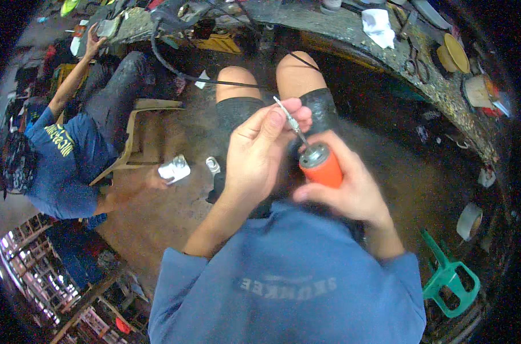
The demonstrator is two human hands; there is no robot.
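Above my lap my left hand [262,140] is closed, pinching a thin silvery metal rod [292,121] between thumb and fingers. The rod slants down to the grey metal end of an orange cylinder [323,170]. Whether the rod is fixed into that end or only touches it, I cannot tell. My right hand [352,186] wraps round the cylinder from the right, thumb on the near side. The cylinder's lower part is hidden by that hand.
A black cable [206,82] crosses over my knees. The cluttered workbench [352,37] curves ahead and right, carrying a white cloth [378,28], scissors [416,64] and a yellow round piece [455,53]. A co-worker [65,155] sits left, holding a white object [175,169]. A green plastic chair [452,284] stands right.
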